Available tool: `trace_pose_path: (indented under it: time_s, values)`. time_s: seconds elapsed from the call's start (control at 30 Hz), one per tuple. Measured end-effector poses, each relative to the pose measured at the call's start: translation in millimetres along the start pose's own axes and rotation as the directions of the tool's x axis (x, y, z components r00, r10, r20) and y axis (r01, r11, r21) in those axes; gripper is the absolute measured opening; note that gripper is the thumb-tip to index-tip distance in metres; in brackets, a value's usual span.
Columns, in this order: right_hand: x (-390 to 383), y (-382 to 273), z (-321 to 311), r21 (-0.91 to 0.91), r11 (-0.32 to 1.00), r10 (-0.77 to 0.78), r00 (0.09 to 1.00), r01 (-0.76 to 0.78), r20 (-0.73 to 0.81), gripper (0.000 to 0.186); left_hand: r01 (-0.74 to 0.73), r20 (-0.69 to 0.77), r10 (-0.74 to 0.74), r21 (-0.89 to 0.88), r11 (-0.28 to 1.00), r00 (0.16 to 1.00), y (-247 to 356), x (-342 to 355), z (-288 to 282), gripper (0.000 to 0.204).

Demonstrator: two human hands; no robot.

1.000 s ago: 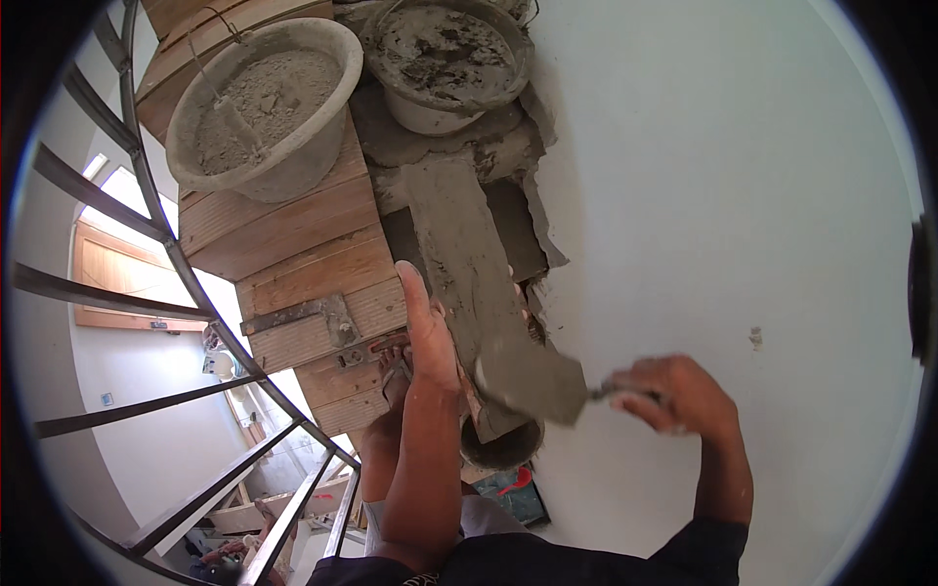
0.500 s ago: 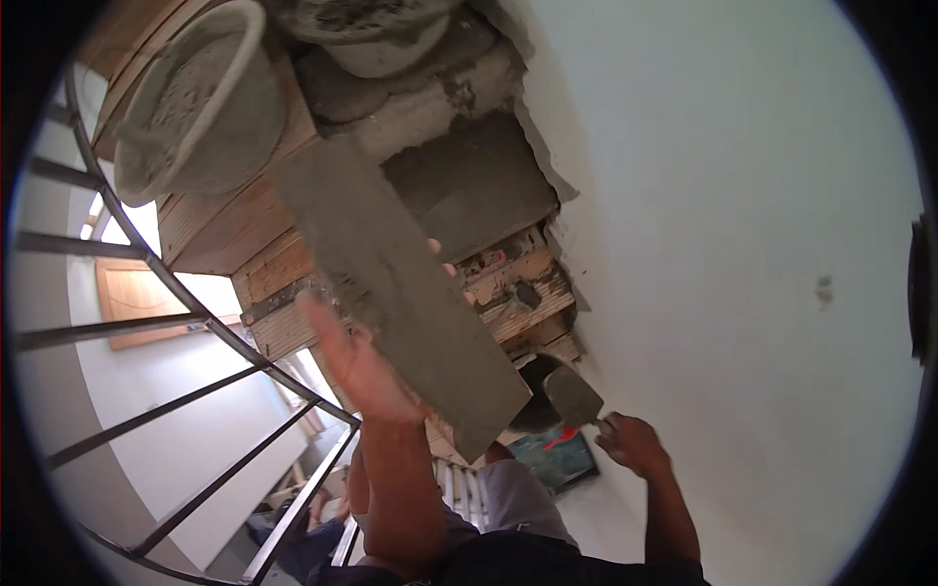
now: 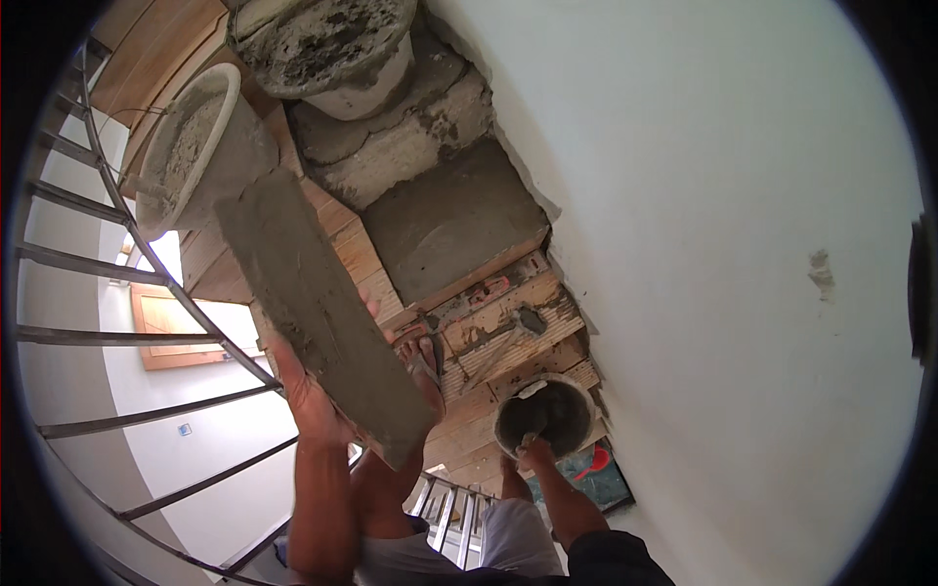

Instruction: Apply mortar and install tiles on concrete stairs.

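My left hand [image 3: 311, 400] grips a long tile plank [image 3: 308, 293] by its left edge, its upper face coated in grey mortar and a few fingertips showing past the far edge. My right hand [image 3: 535, 451] is closed on the handle of a trowel [image 3: 531, 437], whose blade is down inside a round bucket [image 3: 586, 405] with dark wet contents. Beyond the plank, a stair tread bears a bed of grey mortar [image 3: 454, 220]. On the wooden step below lie a long level-like tool [image 3: 489, 291] and a small grey lump [image 3: 530, 320].
Two mortar-caked tubs, one upper [image 3: 357, 96] and one left [image 3: 249, 137], sit on the upper steps. A metal railing [image 3: 176, 293] curves along the left. A white wall [image 3: 713, 195] bounds the right. My feet [image 3: 420, 361] show below the mortar bed. A red dipper [image 3: 594, 459] lies low right.
My left hand has lifted the plank off the tread and moved it leftward, uncovering the mortar bed. My right hand has moved down and left from the plank, taking the trowel into the bucket.
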State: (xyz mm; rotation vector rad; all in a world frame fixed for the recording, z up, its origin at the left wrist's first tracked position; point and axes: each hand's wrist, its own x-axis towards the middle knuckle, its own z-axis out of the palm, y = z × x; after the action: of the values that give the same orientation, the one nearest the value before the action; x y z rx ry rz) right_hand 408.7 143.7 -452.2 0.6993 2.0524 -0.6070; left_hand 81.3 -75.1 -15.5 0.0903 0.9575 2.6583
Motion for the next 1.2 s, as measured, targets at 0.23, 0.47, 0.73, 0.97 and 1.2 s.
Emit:
trace_pose_path:
  time_s: [0.23, 0.47, 0.73, 0.97, 1.2]
  values:
    - [-13.7, 27.9, -29.4, 0.408, 0.912, -0.010, 0.995, 0.051, -0.100, 0.053, -0.091, 0.103, 0.036, 0.968, -0.236, 0.994, -11.7, 85.7, -24.6, 0.072]
    - [11.4, 150.4, 21.4, 0.252, 0.944, -0.111, 0.922, 0.215, -0.372, 0.041, -0.330, 0.288, -0.163, 0.780, -0.532, 0.944, -131.5, 141.4, -109.0, 0.081]
    - [-34.7, 22.4, -21.4, 0.431, 0.877, 0.035, 0.867, 0.212, -0.497, 0.027, -0.329, 0.304, -0.147, 0.728, -0.602, 0.941, -174.7, 170.3, -149.0, 0.076]
    - [9.8, -62.5, -58.4, 0.656, 0.638, -0.091, 0.886, 0.403, -0.455, 0.026, -0.281, 0.319, -0.027, 0.789, -0.546, 0.947, -198.0, 181.7, -167.5, 0.082]
    - [19.8, -87.4, -52.7, 0.727, 0.585, -0.116, 0.924, 0.361, -0.365, 0.024, -0.281, 0.329, -0.011, 0.788, -0.548, 0.944, -196.7, 177.9, -174.2, 0.079]
